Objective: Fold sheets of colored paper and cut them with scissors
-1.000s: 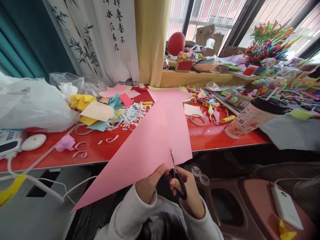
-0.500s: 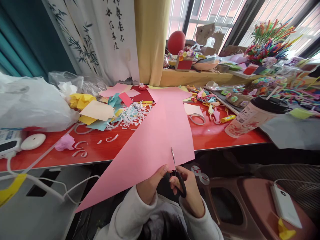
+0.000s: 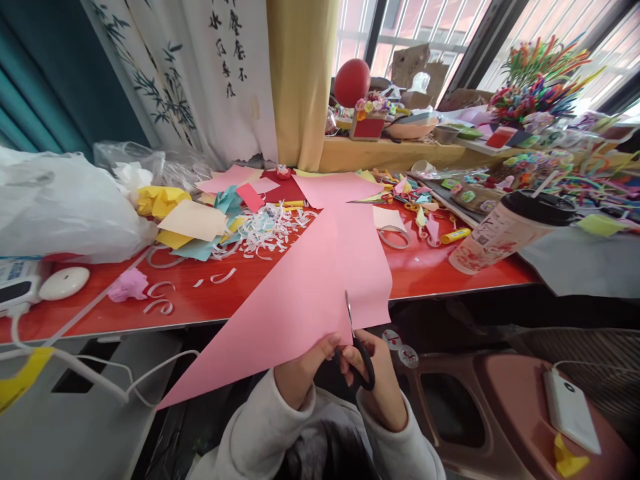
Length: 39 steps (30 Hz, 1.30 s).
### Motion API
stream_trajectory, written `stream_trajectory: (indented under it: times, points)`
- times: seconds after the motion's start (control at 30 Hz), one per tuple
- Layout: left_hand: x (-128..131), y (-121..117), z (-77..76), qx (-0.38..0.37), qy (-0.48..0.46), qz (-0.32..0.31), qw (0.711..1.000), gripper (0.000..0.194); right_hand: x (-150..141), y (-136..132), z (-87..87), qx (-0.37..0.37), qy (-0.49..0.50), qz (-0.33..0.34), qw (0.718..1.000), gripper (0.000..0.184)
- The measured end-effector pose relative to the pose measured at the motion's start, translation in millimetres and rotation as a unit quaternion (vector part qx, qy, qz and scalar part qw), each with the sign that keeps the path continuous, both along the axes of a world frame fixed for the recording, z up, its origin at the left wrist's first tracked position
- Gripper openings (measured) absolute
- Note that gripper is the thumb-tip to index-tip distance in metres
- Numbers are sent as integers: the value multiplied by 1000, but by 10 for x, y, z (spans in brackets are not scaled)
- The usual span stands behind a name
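Note:
A large sheet of pink paper (image 3: pixel 295 300) spans from my lap up over the table's front edge, with a long point reaching down to the left. My left hand (image 3: pixel 311 365) pinches its lower edge between thumb and fingers. Close beside it, my right hand (image 3: pixel 376 377) is closed around the black handles of the scissors (image 3: pixel 367 360). One silver blade shows on top of the paper, pointing up and away from me along a cut. The other blade is hidden beneath the sheet. The strip right of the cut bends slightly.
The red table (image 3: pixel 200 303) bears white paper shreds (image 3: pixel 270 230), coloured scraps and a crumpled pink paper ball (image 3: pixel 127 285). A lidded drink cup (image 3: pixel 505 230) stands at the right. A white plastic bag (image 3: pixel 65 207) lies at the left. A power bank (image 3: pixel 571 410) rests on a brown stool (image 3: pixel 520 387).
The pink sheet has shifted slightly; its left point is a little higher and its right part curls more. A dark pointed blade now shows behind its upper edge. Both hands keep their holds.

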<state>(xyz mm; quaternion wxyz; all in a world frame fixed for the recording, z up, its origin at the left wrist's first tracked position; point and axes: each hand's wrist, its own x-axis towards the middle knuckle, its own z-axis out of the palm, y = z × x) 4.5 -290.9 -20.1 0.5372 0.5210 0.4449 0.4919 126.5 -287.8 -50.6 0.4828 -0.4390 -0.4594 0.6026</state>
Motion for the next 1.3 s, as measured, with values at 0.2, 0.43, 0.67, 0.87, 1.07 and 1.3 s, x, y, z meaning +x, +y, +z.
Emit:
stream_trajectory:
  times: [0.2, 0.43, 0.67, 0.87, 1.07, 1.3]
  points:
    - [20, 6, 60, -29, -78, -60, 995, 34, 5, 20, 14, -8, -13, 6, 1000, 36]
    - [-6, 16, -1, -17, -87, -74, 993, 34, 30, 35, -15, 15, -6, 20, 1000, 35]
    - [-36, 13, -78, 19, -25, -30, 999, 30, 51, 39, 2, 10, -1, 30, 999, 38]
    - [-30, -2, -95, -8, -1, 4, 1000, 31, 52, 53, 20, -2, 6, 26, 1000, 33]
    - [-12, -5, -62, -30, -5, -23, 999, 32, 22, 54, 33, 2, 12, 20, 1000, 35]
    - [-25, -7, -101, -18, -31, -69, 997, 34, 23, 66, 5, -13, -7, 7, 1000, 37]
